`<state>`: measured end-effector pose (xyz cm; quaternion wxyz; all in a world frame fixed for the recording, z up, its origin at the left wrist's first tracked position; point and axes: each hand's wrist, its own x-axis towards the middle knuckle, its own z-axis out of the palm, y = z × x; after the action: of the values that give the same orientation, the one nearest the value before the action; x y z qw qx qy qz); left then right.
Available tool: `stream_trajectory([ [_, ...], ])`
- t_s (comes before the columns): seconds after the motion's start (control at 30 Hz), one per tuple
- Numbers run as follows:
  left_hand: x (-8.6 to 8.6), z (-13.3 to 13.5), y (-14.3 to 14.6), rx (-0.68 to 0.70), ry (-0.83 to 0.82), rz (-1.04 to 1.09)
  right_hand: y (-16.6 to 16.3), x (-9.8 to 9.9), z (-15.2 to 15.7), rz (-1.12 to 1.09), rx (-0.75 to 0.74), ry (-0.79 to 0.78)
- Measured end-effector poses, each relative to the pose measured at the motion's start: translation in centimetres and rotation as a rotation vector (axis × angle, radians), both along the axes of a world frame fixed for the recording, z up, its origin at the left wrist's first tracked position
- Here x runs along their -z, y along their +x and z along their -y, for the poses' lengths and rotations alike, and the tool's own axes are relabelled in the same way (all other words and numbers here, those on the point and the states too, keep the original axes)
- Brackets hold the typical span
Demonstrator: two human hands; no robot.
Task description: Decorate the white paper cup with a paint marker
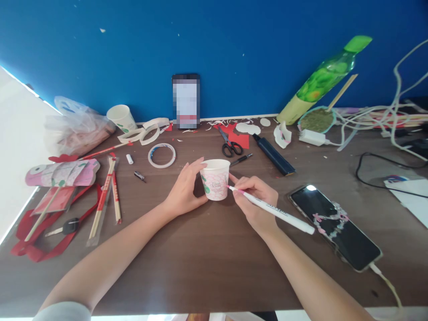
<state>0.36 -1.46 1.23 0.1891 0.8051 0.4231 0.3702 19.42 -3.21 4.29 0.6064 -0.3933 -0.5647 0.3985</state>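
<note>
A white paper cup (216, 180) with pink line drawing and green print stands upright on the dark table. My left hand (187, 185) is curved around the cup's left side, fingers on its rim and thumb near its base. In my right hand (257, 198) is a white marker (279, 211), gripped like a pen. Its pink tip meets, or nearly meets, the cup's right side. Just behind the cup lie a black pen (241, 159) and black-handled scissors (230, 146).
A tape roll (162, 155), another paper cup (121, 118) and paper scraps lie toward the blue partition (234, 53), where a phone (186, 101) leans. Chopsticks (102, 200) and a key (63, 227) are at left. A charging phone (336, 227) and a green bottle (324, 82) are at right.
</note>
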Motion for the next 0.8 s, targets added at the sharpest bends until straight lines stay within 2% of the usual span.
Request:
stream_trajectory([
  [0.63, -0.1, -0.05, -0.06, 0.004, -0.01, 0.003, 0.01, 0.1, -0.2, 0.011, 0.013, -0.006],
  [0.8, 0.02, -0.04, -0.13, 0.001, -0.02, -0.002, 0.3, 0.12, -0.14, 0.002, -0.041, 0.003],
])
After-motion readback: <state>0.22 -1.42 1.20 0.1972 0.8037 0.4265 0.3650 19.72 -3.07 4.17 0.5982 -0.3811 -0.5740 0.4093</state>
